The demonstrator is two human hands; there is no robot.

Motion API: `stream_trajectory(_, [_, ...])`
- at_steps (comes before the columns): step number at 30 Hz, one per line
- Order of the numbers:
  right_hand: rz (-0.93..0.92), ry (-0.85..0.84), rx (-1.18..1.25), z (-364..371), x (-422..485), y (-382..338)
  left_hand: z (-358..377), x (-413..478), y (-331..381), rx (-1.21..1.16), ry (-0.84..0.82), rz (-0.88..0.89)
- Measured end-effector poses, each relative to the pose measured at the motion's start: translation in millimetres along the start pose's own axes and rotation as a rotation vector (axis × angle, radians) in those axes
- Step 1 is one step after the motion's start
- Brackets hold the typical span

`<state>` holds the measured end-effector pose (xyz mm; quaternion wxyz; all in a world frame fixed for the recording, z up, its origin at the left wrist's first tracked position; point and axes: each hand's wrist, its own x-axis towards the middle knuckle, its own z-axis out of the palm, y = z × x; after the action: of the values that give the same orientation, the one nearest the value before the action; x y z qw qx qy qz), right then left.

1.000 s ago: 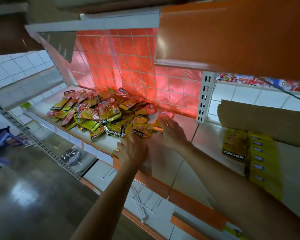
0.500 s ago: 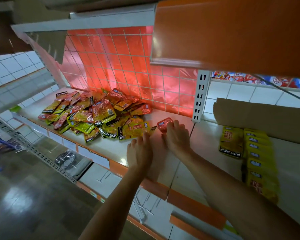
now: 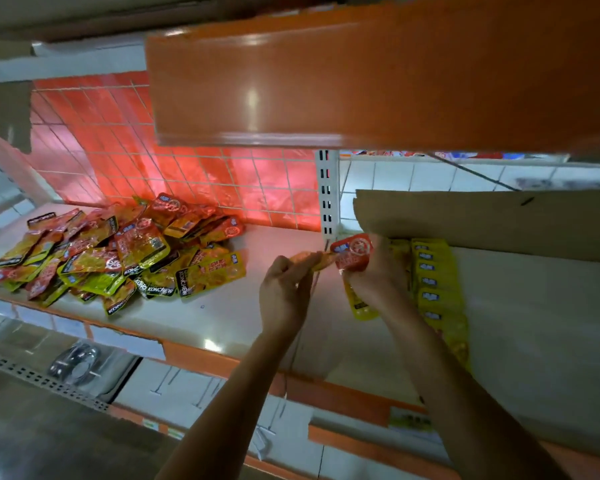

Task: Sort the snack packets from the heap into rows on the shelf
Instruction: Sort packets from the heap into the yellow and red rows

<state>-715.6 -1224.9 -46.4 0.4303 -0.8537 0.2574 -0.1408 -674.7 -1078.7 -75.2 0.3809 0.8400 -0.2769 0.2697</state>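
Heap (image 3: pixel 118 258) one; left grip (image 3: pixel 284 289) pinches one orange packet (image 3: pixel 314 260); right grip (image 3: pixel 378 275) clamps one red packet (image 3: pixel 352 252).

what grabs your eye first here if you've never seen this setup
The heap of snack packets, red, orange and yellow, sprawls on the left of the shelf against a glowing red tiled wall. At centre, the person's left grip pinches an orange packet next to the red packet in the right grip. Just right of them, a neat row of yellow packets runs along the shelf in front of a cardboard sheet.
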Motion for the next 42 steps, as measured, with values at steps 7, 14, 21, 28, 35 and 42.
stream_trajectory(7, [0.112,0.125,0.21,-71,-9,48,39,-7,34,-0.157,-0.179,0.001])
stream_trajectory(14, [0.21,0.105,0.389,-107,-11,81,63,-10,56,-0.571,-0.325,-0.291])
stream_trajectory(21, [0.272,0.133,0.415,-129,-16,103,83,-8,62,-0.551,-0.351,-0.629])
stream_trajectory(28, [0.291,0.106,0.404,-129,-17,107,90,-4,63,-0.409,-0.405,-0.525])
stream_trajectory(35, [0.295,0.099,0.382,-128,-15,107,94,-4,65,-0.116,-0.392,-0.396])
stream_trajectory(42, [0.302,0.118,0.35,-128,-15,107,97,3,68,0.174,-0.37,-0.139])
